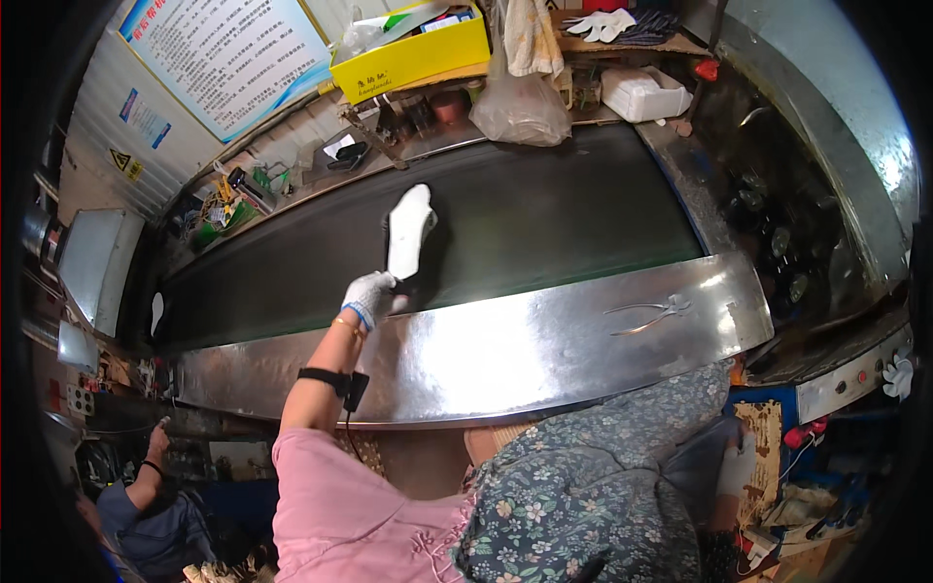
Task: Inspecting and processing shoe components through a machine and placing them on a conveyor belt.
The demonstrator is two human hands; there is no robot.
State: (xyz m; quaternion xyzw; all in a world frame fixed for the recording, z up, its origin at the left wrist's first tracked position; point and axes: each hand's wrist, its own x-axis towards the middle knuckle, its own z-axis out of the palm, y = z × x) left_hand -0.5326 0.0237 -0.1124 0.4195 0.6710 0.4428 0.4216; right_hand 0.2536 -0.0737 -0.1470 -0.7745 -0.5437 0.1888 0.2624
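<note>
My left hand (369,294), in a white knit glove with a blue cuff, grips the near end of a shoe (409,231). The shoe's pale sole faces up, with dark edges at its sides, over the dark conveyor belt (544,209). A gloved hand, seemingly my right hand (736,468), is low at the right beside my floral apron (593,476); its fingers are too unclear to read. Pliers (649,315) with slim handles lie on the shiny metal ledge (564,369) between me and the belt.
Another pale sole shape (157,314) is at the belt's far left. A shelf behind the belt bears a yellow box (413,58), a plastic bag (522,112) and a white container (643,94). Another person (160,520) sits at the lower left. A control panel (855,379) stands right.
</note>
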